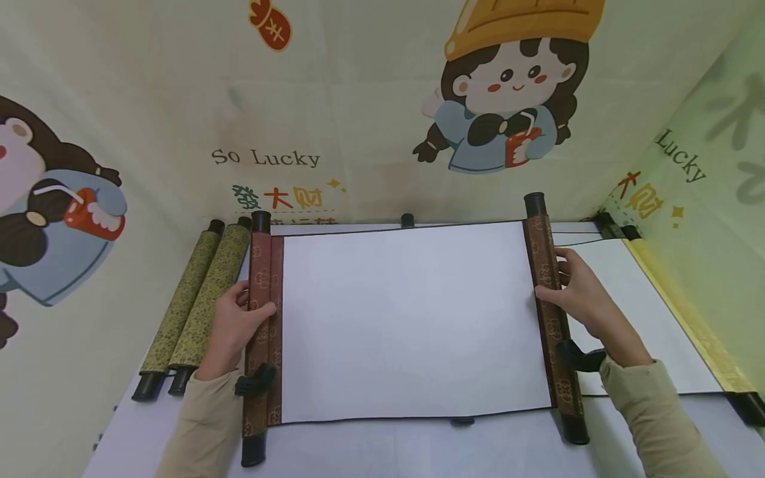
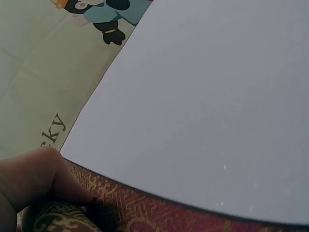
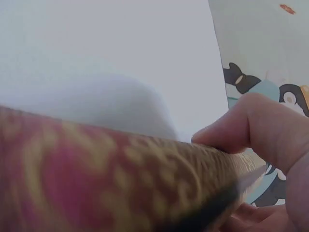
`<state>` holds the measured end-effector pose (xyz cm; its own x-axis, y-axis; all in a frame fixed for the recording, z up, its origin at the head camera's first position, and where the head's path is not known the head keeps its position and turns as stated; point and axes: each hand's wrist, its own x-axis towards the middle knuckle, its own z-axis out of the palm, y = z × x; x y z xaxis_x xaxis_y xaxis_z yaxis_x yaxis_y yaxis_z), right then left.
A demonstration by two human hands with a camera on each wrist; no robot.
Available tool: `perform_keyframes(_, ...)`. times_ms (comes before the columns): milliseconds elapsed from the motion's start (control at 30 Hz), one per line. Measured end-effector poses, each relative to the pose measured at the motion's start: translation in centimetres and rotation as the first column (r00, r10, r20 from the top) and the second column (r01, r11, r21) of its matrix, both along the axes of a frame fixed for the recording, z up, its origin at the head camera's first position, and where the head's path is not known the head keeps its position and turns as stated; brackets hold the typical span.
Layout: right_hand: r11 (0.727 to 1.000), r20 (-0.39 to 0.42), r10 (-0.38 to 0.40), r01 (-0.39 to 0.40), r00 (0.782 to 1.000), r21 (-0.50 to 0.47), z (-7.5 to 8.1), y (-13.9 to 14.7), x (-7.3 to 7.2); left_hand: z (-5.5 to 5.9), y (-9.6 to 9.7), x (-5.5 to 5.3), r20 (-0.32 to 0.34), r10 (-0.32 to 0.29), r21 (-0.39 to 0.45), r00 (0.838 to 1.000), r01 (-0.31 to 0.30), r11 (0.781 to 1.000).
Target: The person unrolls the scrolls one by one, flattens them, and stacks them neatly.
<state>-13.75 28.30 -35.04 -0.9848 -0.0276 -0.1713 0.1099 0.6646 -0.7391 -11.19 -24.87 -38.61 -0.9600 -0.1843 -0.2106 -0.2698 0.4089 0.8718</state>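
Observation:
A blank white scroll point(image 1: 406, 325) is spread between two red-brown brocade rollers with black end knobs. My left hand point(image 1: 233, 328) grips the left roller point(image 1: 259, 265), thumb across its front and fingers behind it. At the opposite end, my right hand point(image 1: 588, 295) holds the right roller point(image 1: 540, 249) between thumb and fingers. The right roller's top leans left. In the left wrist view, the thumb point(image 2: 58, 174) presses on the patterned brocade border point(image 2: 145, 205). The right wrist view has the thumb point(image 3: 231, 125) on the roller's upper side; the fingers below are partly hidden.
Two green-gold rolled scrolls point(image 1: 209, 299) lie side by side at the left. At the right, a yellow-edged scroll point(image 1: 645, 299) lies unrolled, partly behind my right arm. A black knob point(image 1: 408, 220) shows behind the white sheet. Cartoon-printed cloth point(image 1: 358, 106) rises behind the table point(image 1: 370, 451).

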Motion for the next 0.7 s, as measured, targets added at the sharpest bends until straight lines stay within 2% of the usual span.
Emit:
perform_keyframes(333, 1.0, -0.023, -0.009, 0.009, 1.0, -0.003, 0.3, 1.1, -0.1, 0.1, -0.6, 0.1, -0.024, 0.003, -0.019, 1.0, -0.003, 1.0)
perform_keyframes(700, 1.0, -0.034, -0.01, 0.01, 0.999, 0.012, 0.3, 1.5, -0.2, -0.1, -1.0, -0.2, 0.013, 0.003, 0.0, 1.0, -0.003, 1.0)
